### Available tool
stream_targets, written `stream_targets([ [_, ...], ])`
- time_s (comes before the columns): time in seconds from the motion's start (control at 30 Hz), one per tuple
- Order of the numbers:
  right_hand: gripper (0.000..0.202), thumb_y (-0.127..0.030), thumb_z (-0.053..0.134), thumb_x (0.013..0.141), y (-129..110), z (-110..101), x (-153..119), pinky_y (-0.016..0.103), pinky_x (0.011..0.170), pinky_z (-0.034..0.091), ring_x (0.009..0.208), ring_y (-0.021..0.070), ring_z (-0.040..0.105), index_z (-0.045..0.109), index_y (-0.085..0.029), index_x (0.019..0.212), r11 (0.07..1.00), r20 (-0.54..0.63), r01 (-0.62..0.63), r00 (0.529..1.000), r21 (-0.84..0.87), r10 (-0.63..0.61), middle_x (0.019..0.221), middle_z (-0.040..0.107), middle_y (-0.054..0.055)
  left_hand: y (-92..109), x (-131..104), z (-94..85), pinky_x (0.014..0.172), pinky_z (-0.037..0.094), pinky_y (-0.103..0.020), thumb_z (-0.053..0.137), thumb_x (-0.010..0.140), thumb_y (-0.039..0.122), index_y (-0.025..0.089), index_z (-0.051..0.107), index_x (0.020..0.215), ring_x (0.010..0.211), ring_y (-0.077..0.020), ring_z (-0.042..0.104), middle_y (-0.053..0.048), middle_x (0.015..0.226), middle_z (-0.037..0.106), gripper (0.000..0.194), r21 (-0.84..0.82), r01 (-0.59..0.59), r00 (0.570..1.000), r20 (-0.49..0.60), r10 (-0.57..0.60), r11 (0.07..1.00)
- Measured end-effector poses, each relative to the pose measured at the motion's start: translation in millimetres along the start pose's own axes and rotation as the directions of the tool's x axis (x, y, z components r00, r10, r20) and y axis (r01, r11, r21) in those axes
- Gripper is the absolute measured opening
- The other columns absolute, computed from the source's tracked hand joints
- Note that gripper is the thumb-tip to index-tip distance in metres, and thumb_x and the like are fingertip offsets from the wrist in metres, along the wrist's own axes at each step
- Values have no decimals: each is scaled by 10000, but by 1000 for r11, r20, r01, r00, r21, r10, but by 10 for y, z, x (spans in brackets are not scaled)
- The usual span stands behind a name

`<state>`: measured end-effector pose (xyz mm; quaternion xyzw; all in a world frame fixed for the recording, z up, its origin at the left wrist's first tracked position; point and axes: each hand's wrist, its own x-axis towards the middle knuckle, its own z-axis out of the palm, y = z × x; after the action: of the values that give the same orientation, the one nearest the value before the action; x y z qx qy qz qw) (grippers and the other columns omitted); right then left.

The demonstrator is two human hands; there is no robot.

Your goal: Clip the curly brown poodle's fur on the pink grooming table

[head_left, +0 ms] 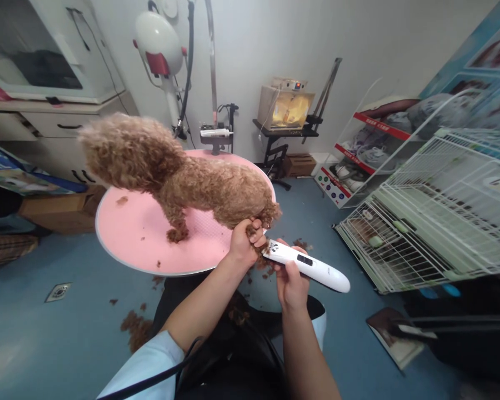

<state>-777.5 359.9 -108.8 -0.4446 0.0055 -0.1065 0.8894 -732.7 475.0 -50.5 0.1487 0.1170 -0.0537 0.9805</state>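
Observation:
A curly brown dog [216, 183] stands on a round pink grooming table [120, 239], its head toward the left. Near the table's right edge my left hand [245, 243] is closed around the dog's hind leg [259, 236]. My right hand [292, 283] grips white hair clippers [312, 269] from below. The head of the clippers meets the fur at the paw, just beside my left fingers; the blade itself is hidden in the fur. Loose brown tufts lie on the tabletop and below my hands.
Wire cages [433, 205] stand at the right, with a shelf rack [370, 144] behind them. A white dryer [160, 44] on a stand rises behind the table. Cut fur [137, 328] lies on the blue floor. A dustpan [394, 336] is at the lower right.

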Motion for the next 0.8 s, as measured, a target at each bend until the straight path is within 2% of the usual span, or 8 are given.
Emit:
stream_targets([
  [0.13, 379, -293, 717, 678, 5, -7, -23, 200, 485, 407, 707, 156, 628, 480, -226, 965, 981, 29, 142, 990, -133, -139, 1065, 697, 76, 0, 8, -15, 327, 179, -178, 404, 771, 136, 193, 370, 583, 272, -56, 210, 91, 404, 215, 199, 35, 41, 999, -13, -41, 999],
  [0.27, 365, -317, 684, 721, 65, -33, -50, 267, 587, 483, 877, 220, 652, 465, -228, 998, 953, 74, 216, 976, -211, -205, 1140, 659, 102, 5, 19, -30, 344, 206, -179, 384, 799, 178, 197, 370, 557, 273, -67, 206, 90, 372, 149, 243, 43, 42, 999, -29, -41, 998],
  [0.4, 366, -309, 693, 716, 105, 5, -92, 368, 741, 513, 1010, 261, 629, 471, -236, 997, 941, 102, 276, 960, -196, -260, 1159, 641, 101, 26, 23, -30, 331, 193, -173, 383, 790, 165, 189, 378, 547, 276, -60, 203, 83, 373, 176, 244, 25, 28, 999, -25, -28, 999],
  [0.5, 371, -303, 688, 722, 127, 68, -114, 384, 770, 511, 1003, 252, 632, 477, -248, 1023, 967, 97, 224, 972, -119, -213, 1210, 617, 100, 44, 22, -17, 329, 200, -164, 402, 787, 146, 174, 401, 566, 299, -44, 254, 67, 421, 292, 224, -55, -24, 1000, -12, 23, 998],
  [0.57, 346, -292, 683, 730, 134, 85, -125, 407, 850, 494, 1050, 241, 615, 493, -258, 1017, 965, 71, 254, 966, -61, -249, 1199, 615, 71, 47, 18, -8, 342, 232, -161, 410, 816, 153, 165, 419, 584, 320, -35, 291, 55, 472, 374, 233, -104, -55, 998, -18, 53, 993],
  [0.63, 358, -295, 719, 704, 117, 53, -139, 440, 936, 459, 1130, 248, 579, 517, -265, 998, 961, 126, 274, 955, -38, -268, 1196, 613, 56, 38, 7, -15, 371, 294, -168, 406, 871, 204, 164, 438, 599, 335, -41, 334, 50, 495, 419, 276, -121, -49, 999, -20, 47, 991],
  [0.7, 418, -324, 770, 663, 65, -34, -155, 454, 916, 477, 1115, 266, 590, 538, -264, 1005, 983, 281, 180, 946, -47, -160, 1205, 617, 74, 16, -12, -56, 430, 385, -193, 418, 919, 315, 168, 476, 630, 378, -66, 428, 41, 516, 471, 329, -95, -42, 999, -17, 40, 995],
  [0.8, 467, -302, 783, 672, -51, -230, -158, 349, 637, 535, 699, 166, 654, 531, -277, 1064, 995, 394, -36, 917, -90, 69, 1252, 621, 95, -28, -55, -188, 573, 496, -256, 498, 895, 496, 177, 574, 751, 565, -138, 615, -2, 626, 613, 359, 30, -138, 990, -26, 138, 990],
])
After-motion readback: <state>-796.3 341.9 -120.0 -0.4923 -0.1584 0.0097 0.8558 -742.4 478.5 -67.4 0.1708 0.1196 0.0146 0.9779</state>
